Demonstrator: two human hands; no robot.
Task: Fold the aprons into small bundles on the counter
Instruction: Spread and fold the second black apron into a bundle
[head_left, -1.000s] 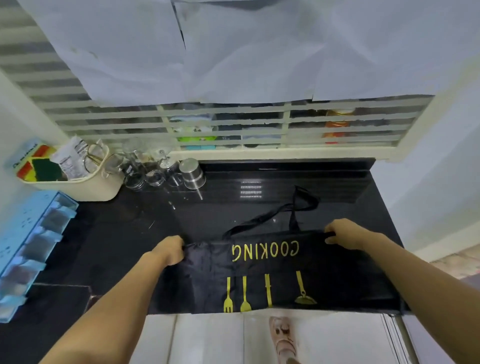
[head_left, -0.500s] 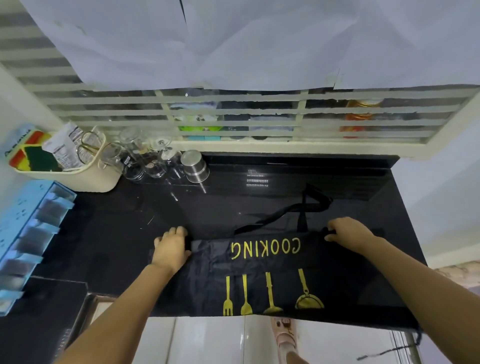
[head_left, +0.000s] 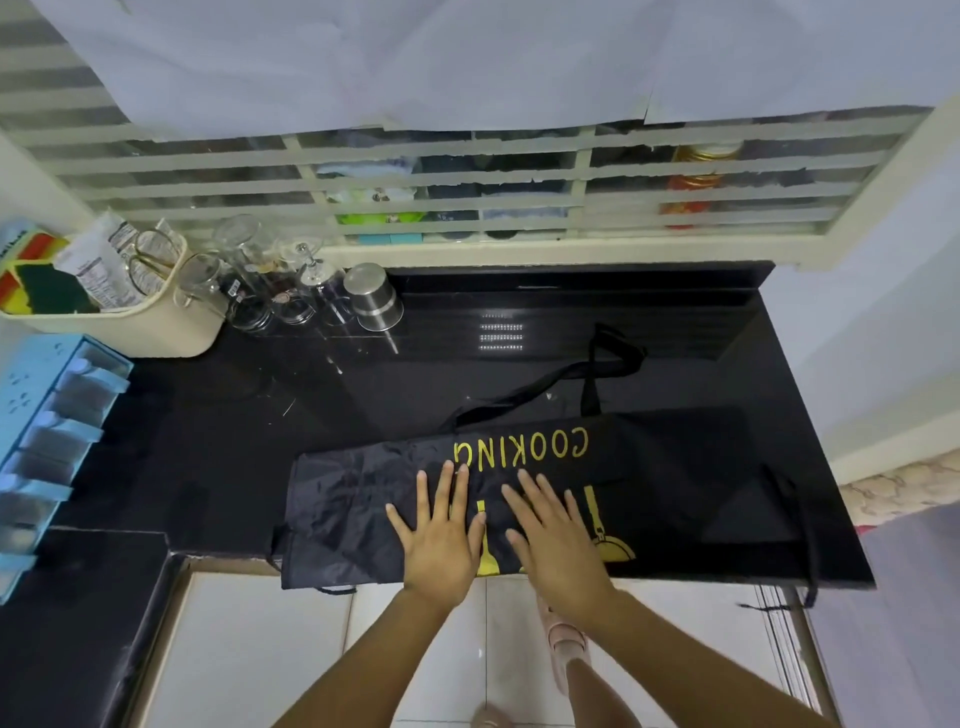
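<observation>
Length was what mattered here: the apron (head_left: 363, 499) lay flat on the black counter (head_left: 208, 441), its long axis running left to right along the near edge, with its near hem hanging just over that edge.

Its left end was crinkled and plain, and sat well short of the counter's left part. The left hand (head_left: 439, 540) came next, palm down on the cloth with fingers straight and spread, gripping nothing. Just beside it, not touching, the right hand (head_left: 558, 545) lay equally flat and open, covering part of the yellow utensil print (head_left: 615, 545). The yellow COOKING lettering (head_left: 519, 449) sat just beyond the fingertips and read upside down, so the bib side faced away from the person. The neck strap (head_left: 597, 374) looped out past the far edge, to the right of both hands.

Further right, dark cloth merged with dark stone, and the exact right end could not be made out; a thin tie (head_left: 802, 530) trailed over the counter edge there.

Both hands sat around the middle of the length, somewhat left of centre. A crosswise fold would therefore give the left hand the shorter reach to its end, and the right hand the longer.
</observation>
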